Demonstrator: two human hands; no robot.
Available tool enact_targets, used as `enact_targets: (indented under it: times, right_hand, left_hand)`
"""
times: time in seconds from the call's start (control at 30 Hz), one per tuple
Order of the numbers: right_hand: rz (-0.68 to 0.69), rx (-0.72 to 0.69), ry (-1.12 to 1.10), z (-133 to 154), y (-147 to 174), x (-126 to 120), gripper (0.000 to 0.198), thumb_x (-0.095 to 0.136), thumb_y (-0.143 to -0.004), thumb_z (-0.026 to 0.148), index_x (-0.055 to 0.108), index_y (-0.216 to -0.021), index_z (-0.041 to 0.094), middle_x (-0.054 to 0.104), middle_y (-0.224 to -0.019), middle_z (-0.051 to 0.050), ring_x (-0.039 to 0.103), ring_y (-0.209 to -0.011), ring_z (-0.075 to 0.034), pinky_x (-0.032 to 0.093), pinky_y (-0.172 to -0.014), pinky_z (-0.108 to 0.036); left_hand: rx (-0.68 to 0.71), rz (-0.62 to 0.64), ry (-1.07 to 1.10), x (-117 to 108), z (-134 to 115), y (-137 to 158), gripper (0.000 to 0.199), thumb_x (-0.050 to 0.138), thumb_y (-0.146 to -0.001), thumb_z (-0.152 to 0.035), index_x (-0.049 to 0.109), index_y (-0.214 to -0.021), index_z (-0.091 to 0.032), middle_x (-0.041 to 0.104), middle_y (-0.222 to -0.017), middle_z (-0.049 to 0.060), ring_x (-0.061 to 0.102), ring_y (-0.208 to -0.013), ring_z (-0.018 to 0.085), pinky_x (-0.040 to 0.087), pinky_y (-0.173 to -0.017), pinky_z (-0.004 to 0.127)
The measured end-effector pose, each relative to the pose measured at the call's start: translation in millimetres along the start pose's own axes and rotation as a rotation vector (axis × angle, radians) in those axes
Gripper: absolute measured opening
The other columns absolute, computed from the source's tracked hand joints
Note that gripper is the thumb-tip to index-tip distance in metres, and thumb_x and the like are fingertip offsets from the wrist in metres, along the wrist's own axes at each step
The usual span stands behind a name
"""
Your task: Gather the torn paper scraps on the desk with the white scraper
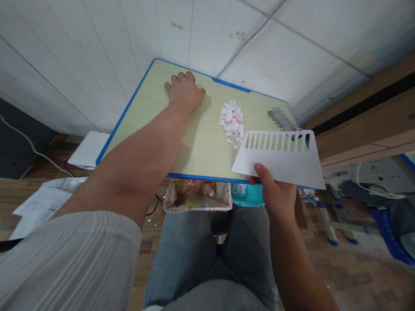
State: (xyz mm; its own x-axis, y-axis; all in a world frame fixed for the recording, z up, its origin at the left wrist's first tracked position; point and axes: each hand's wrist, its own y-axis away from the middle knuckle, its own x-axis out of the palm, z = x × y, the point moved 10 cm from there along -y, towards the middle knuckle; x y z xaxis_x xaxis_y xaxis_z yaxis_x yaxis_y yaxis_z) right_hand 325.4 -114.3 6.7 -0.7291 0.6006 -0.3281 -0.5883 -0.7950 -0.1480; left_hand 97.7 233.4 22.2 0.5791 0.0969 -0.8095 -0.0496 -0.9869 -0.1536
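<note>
My left hand [185,91] rests palm down near the far edge of the yellow tabletop [145,108] with its blue rim, fingers spread and holding nothing. In my right hand [275,190] is a white plastic scraper [275,162], a flat wedge shape with a row of slots along its upper part. The thumb lies on its face, while most of the other fingers are hidden behind it. A small heap of torn paper scraps [232,119], white with some pink, lies on the tabletop between my hands, just left of and beyond the scraper.
Beyond the scraper lies a pixelated item [282,119]. Below the near edge are a lined basket [197,209] and a turquoise container [248,201]. A wall [201,30] stands behind the table; cardboard boxes [366,125] are stacked on the right.
</note>
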Motion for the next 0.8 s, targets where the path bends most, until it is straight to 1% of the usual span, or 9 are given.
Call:
enact_targets:
  times: [0.1,0.17,0.23,0.3,0.37,0.53,0.63,0.7,0.8]
  right_hand:
    - [0.019,-0.050,0.029,5.0,1.9,1.1,0.037,0.092,-0.096,0.057,0.076,-0.081,0.027,0.078,-0.066,-0.006,0.074,-0.059,-0.028,0.067,-0.062,-0.044]
    - [0.036,-0.067,0.040,6.5,3.2,2.5,0.039,0.091,-0.097,0.058,0.075,-0.079,0.027,0.077,-0.065,-0.005,0.074,-0.059,-0.027,0.067,-0.065,-0.043]
    - [0.076,-0.079,0.059,7.9,4.4,6.2,0.040,0.090,-0.098,0.057,0.075,-0.076,0.026,0.077,-0.065,-0.004,0.075,-0.060,-0.027,0.068,-0.069,-0.042]
    - [0.127,-0.099,0.077,10.8,6.3,11.5,0.042,0.089,-0.100,0.054,0.075,-0.072,0.026,0.078,-0.065,-0.005,0.076,-0.061,-0.026,0.069,-0.073,-0.042]
    - [0.136,-0.117,0.074,15.2,8.1,13.2,0.043,0.087,-0.101,0.052,0.075,-0.070,0.026,0.077,-0.064,-0.004,0.075,-0.061,-0.025,0.068,-0.074,-0.041]
    - [0.168,-0.113,0.056,19.8,9.0,16.0,0.041,0.085,-0.103,0.045,0.076,-0.068,0.026,0.077,-0.064,-0.003,0.074,-0.060,-0.023,0.067,-0.072,-0.038]
    - [0.178,-0.114,0.037,19.4,6.9,15.7,0.041,0.086,-0.102,0.046,0.075,-0.068,0.026,0.078,-0.064,-0.003,0.074,-0.060,-0.023,0.067,-0.072,-0.038]
    - [0.154,-0.118,0.030,19.6,6.5,14.0,0.043,0.086,-0.102,0.048,0.074,-0.067,0.026,0.077,-0.064,-0.003,0.074,-0.061,-0.024,0.067,-0.073,-0.038]
    - [0.142,-0.116,0.044,20.4,9.3,15.8,0.043,0.087,-0.103,0.049,0.075,-0.068,0.026,0.078,-0.065,-0.004,0.075,-0.063,-0.024,0.067,-0.074,-0.038]
  left_hand:
    - [-0.004,-0.012,-0.015,1.7,3.2,-2.6,0.110,0.038,-0.079,-0.108,0.059,-0.162,-0.040,0.063,-0.177,-0.001,0.036,-0.162,0.039,0.024,-0.137,0.064]
    - [0.009,-0.032,0.003,2.7,4.4,-5.3,0.104,0.045,-0.083,-0.103,0.063,-0.161,-0.037,0.062,-0.177,0.001,0.038,-0.161,0.040,0.024,-0.136,0.065]
    - [0.028,-0.051,0.050,4.6,5.6,-8.9,0.095,0.054,-0.085,-0.094,0.066,-0.161,-0.038,0.064,-0.174,0.004,0.038,-0.160,0.042,0.022,-0.136,0.068]
    - [0.044,-0.059,0.104,8.0,7.5,-13.2,0.085,0.062,-0.087,-0.085,0.067,-0.161,-0.043,0.068,-0.167,0.006,0.036,-0.160,0.044,0.018,-0.135,0.071]
    - [0.053,-0.063,0.143,11.5,9.7,-17.3,0.079,0.066,-0.089,-0.079,0.067,-0.160,-0.046,0.070,-0.161,0.005,0.034,-0.159,0.045,0.014,-0.136,0.072]
    - [0.072,-0.074,0.095,14.6,11.3,-22.6,0.070,0.070,-0.097,-0.064,0.068,-0.160,-0.035,0.067,-0.165,0.009,0.037,-0.156,0.043,0.018,-0.133,0.073]
    - [0.040,-0.059,0.073,15.8,13.5,-23.0,0.069,0.067,-0.099,-0.073,0.067,-0.160,-0.041,0.070,-0.160,0.004,0.032,-0.156,0.040,0.018,-0.134,0.069]
    - [0.031,-0.055,0.064,14.4,12.5,-21.4,0.068,0.067,-0.099,-0.073,0.068,-0.159,-0.041,0.070,-0.160,0.003,0.031,-0.156,0.039,0.019,-0.134,0.068]
    - [0.043,-0.058,0.025,9.3,6.4,-15.4,0.060,0.069,-0.104,-0.053,0.068,-0.160,-0.031,0.065,-0.167,0.007,0.039,-0.155,0.039,0.023,-0.133,0.070]
